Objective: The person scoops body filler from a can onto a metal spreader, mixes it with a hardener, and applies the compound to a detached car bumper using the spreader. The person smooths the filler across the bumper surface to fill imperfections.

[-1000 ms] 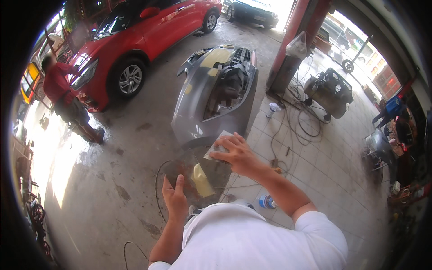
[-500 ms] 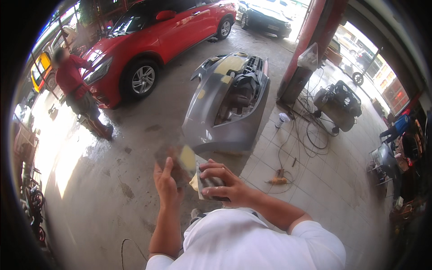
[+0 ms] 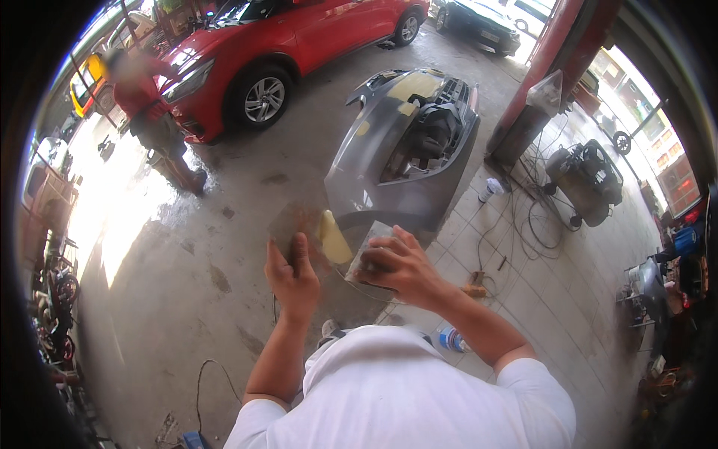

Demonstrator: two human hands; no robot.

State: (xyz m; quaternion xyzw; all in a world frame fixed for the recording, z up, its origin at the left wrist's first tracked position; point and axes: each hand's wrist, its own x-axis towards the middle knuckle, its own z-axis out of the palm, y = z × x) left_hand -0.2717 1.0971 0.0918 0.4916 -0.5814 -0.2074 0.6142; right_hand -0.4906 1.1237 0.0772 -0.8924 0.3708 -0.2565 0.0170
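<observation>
In my left hand is a thin, stained mixing board, blurred and greyish brown, with my thumb lying over it. A smooth mound of pale yellow body filler sits at the board's right side. My right hand grips a flat grey putty spreader, fingers bent over its face. The spreader is just right of the filler, and a small gap shows between them. Beyond both hands a grey car bumper lies on the floor, with yellow filler patches on its far part.
A person stands beside a red car at the far left. Right of the bumper are a red post, an air compressor, hoses, a white cup and an orange tool. A blue-and-white can stands close by my right side.
The spreader has come away from the board's edge and moved right and up, apart from the filler. The filler now looks like one smooth mound. My view has shifted, bringing the can into sight.
</observation>
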